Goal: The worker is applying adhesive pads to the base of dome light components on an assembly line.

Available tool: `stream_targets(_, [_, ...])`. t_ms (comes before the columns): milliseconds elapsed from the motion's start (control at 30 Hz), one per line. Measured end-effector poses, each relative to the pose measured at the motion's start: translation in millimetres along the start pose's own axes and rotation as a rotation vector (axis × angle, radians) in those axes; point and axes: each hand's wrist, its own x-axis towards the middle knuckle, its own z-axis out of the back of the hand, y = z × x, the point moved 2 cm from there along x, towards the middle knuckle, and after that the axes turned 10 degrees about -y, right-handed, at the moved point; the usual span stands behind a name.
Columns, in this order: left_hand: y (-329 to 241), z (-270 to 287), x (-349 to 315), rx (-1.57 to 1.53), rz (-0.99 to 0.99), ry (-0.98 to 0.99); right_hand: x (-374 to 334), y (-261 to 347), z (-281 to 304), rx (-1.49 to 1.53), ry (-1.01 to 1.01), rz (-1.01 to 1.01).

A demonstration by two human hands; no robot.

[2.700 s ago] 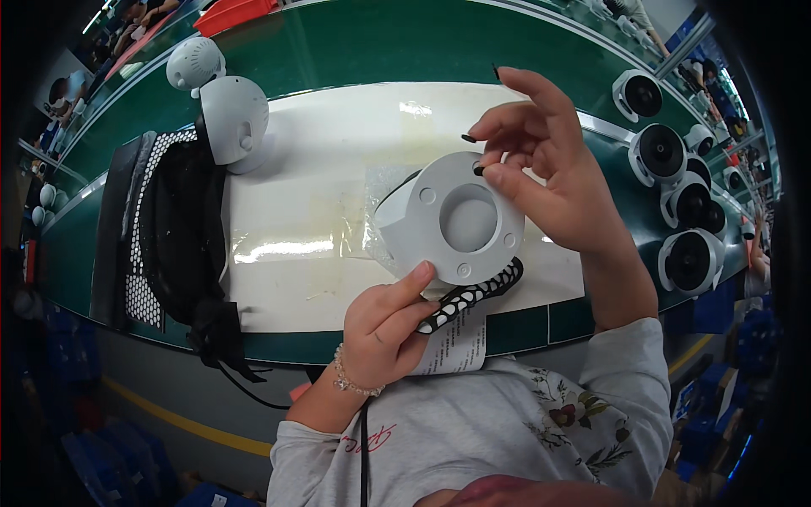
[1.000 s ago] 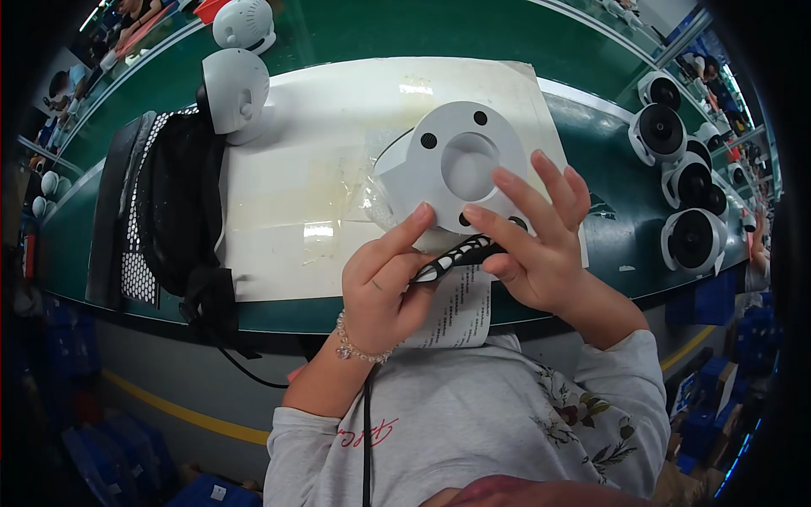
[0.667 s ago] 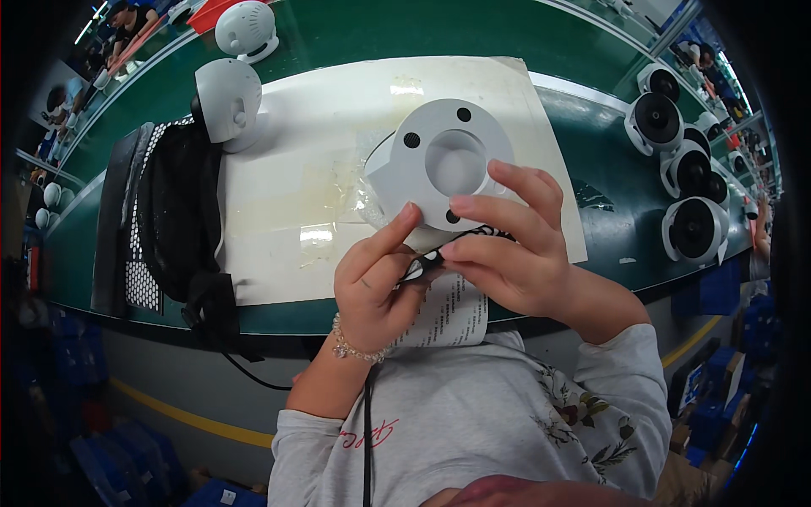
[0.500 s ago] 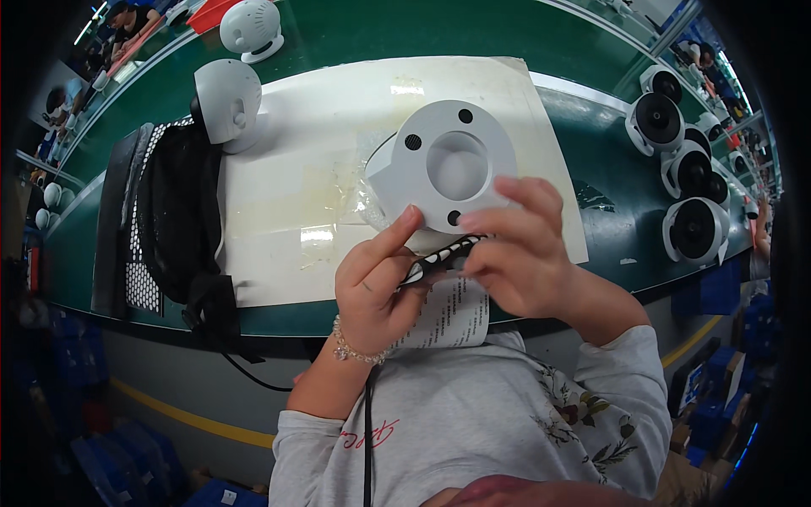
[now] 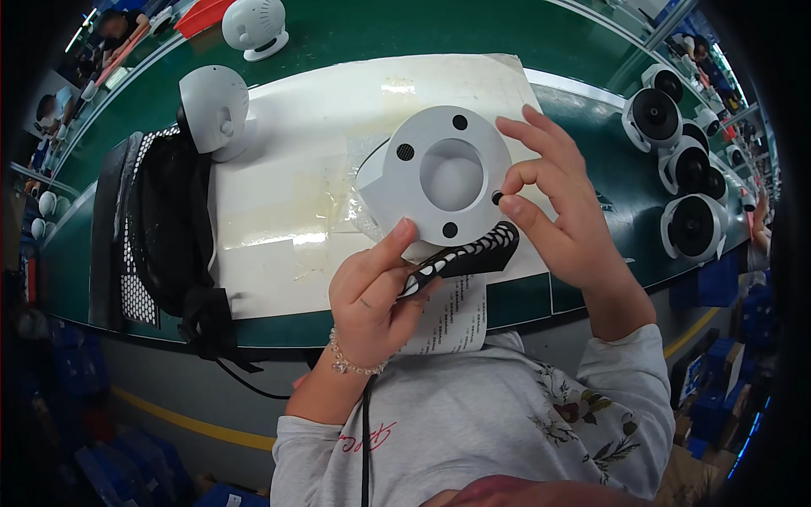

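Note:
A white ring-shaped base [image 5: 404, 190] lies on the work mat with bubble wrap [image 5: 365, 215] under its left side. Three round black pads show on its face, one being the near pad [image 5: 450, 230]. My left hand [image 5: 376, 291] grips a bent black sheet of pads [image 5: 460, 258] dotted with white round gaps, its index fingertip at the base's near edge. Between thumb and index finger, my right hand [image 5: 549, 198] pinches a small round black pad [image 5: 498, 198] at the base's right edge; whether that pad touches the base I cannot tell.
A white rounded device [image 5: 215, 110] and a black pouch [image 5: 182, 211] stand left of the pale mat [image 5: 279, 186]. Another white device [image 5: 254, 27] is farther back. Several white devices with black round fronts [image 5: 694, 228] line the right side. Other people work at the far left.
My right hand has left the pad sheet and risen to the base's right edge with a small black pad. More of the sheet now shows in my left hand.

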Motion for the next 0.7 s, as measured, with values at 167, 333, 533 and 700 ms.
stream_targets(167, [0.5,-0.7,0.2,0.004,-0.006,0.005,-6.8,6.3,5.1,-0.292,-0.093,0.233])
stream_targets(333, [0.2,-0.2,-0.7,0.023,-0.014,0.014,-5.1,5.5,18.3,-0.412,-0.007,0.396])
stream_targets(533, [2.7,1.0,-4.3,0.002,-0.001,0.015,25.2,-18.5,-2.1,0.149,-0.02,0.11])
stream_targets(700, [0.4,-1.1,-2.6,0.01,-0.011,0.037,24.7,-18.3,6.0,-0.026,-0.038,0.359])
